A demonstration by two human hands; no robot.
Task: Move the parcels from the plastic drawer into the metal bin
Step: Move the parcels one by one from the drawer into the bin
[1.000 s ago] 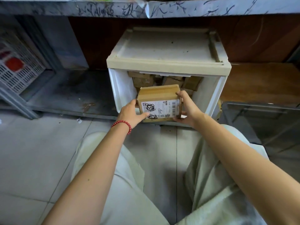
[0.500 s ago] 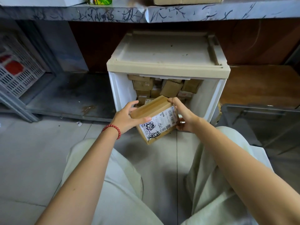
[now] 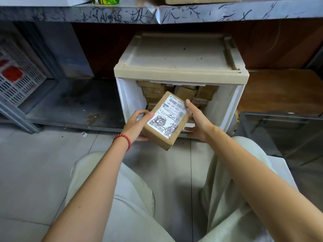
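Note:
A brown cardboard parcel [image 3: 164, 124] with a white scribbled-over shipping label is tilted in front of the white plastic drawer [image 3: 225, 105]. My left hand [image 3: 135, 125], with a red bead bracelet at the wrist, grips its left side. My right hand [image 3: 197, 119] touches the parcel's right edge with the fingers spread. Several more brown parcels [image 3: 185, 91] are stacked inside the open drawer. The metal bin [image 3: 279, 119] stands on the floor at the right, only its dark rim and wall showing.
A scribbled grey shelf edge [image 3: 157, 14] runs overhead above the drawer. A white perforated crate [image 3: 19, 79] sits on a low metal rack at the left. A wooden surface [image 3: 283, 88] lies behind the bin. My knees in pale trousers fill the lower view over grey floor tiles.
The parcel came out of the drawer toward me and rotated, its label now facing up and turned on a diagonal. My right hand's fingers have loosened and spread along its edge.

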